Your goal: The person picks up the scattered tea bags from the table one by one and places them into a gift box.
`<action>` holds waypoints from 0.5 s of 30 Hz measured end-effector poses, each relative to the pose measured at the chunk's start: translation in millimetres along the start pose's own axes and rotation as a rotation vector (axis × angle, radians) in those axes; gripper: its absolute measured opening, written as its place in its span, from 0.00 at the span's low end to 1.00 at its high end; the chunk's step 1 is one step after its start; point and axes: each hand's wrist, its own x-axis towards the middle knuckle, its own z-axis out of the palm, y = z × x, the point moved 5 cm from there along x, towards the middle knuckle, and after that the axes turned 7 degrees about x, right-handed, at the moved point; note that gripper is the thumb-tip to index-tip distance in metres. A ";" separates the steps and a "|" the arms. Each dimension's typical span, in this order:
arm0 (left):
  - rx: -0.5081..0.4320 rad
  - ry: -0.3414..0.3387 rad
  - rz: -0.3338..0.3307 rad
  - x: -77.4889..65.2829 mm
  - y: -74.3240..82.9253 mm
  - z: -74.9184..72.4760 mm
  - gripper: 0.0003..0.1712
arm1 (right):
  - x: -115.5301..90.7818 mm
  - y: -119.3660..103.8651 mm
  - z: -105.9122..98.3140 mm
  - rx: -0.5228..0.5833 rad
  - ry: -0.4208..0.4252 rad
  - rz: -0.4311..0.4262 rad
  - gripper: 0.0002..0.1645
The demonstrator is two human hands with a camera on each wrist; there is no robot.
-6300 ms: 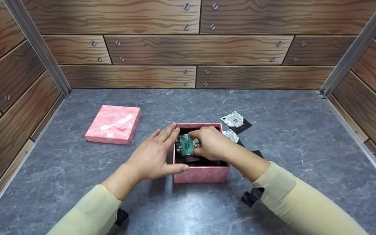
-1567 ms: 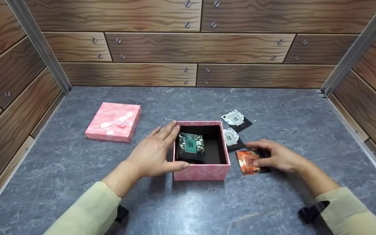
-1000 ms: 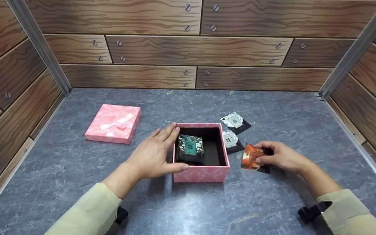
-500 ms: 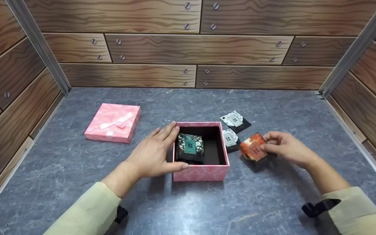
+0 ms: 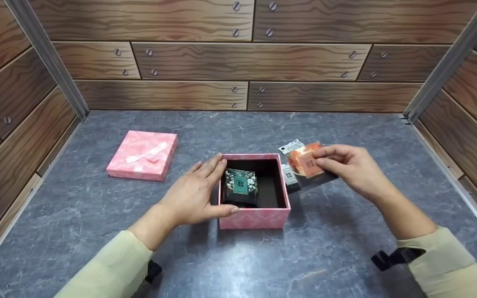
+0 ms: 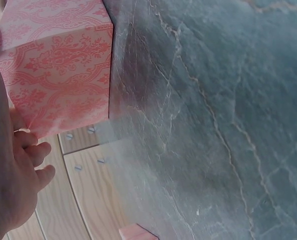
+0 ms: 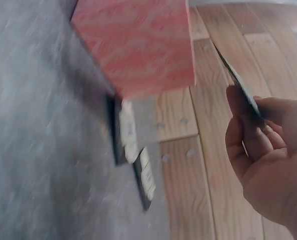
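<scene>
Grey marbled stone makes up the tabletop, walled in on three sides by wood-grain panels studded with screw heads, and everything else can be placed against the open pink box sitting at the middle of it. Well off to the box's left and a little farther back lies the pink lid, flat on the stone, its pale bow facing up. The left hand is pressed against the box's left wall, fingers straight along the side and the thumb laid across the near left corner; the left wrist view shows that patterned pink wall right against the palm. Over on the box's right, just above and beside its far right corner, the right hand hovers clear of the table, its fingers and thumb pinching the orange packet by one edge, the packet tilted and held in the air, not yet over the opening. The right wrist view catches the packet edge-on as a thin dark sliver nipped in the fingertips. Inside the box, against its left side on the dark lining, rests the teal packet. Down on the table, tight against the box's right wall, lies one white packet on its black backing, and a second white packet peeks out just behind the orange one.
</scene>
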 end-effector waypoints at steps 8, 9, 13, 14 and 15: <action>-0.008 0.007 -0.002 -0.6 -0.2 0.0 0.68 | 11.3 -26.9 38.9 -0.096 -0.070 -0.054 0.16; -0.008 0.003 -0.003 -0.4 -0.3 0.3 0.68 | 12.7 -28.5 44.0 -0.100 -0.087 -0.051 0.17; -0.009 -0.006 -0.002 -0.3 0.1 0.2 0.69 | 19.0 -32.1 63.4 -0.141 -0.139 -0.062 0.20; -0.010 -0.008 -0.002 -0.3 0.3 -0.1 0.69 | 20.5 -32.3 68.1 -0.151 -0.147 -0.066 0.20; -0.011 -0.010 -0.003 -0.1 0.5 -0.3 0.69 | 21.9 -32.4 72.7 -0.158 -0.155 -0.072 0.20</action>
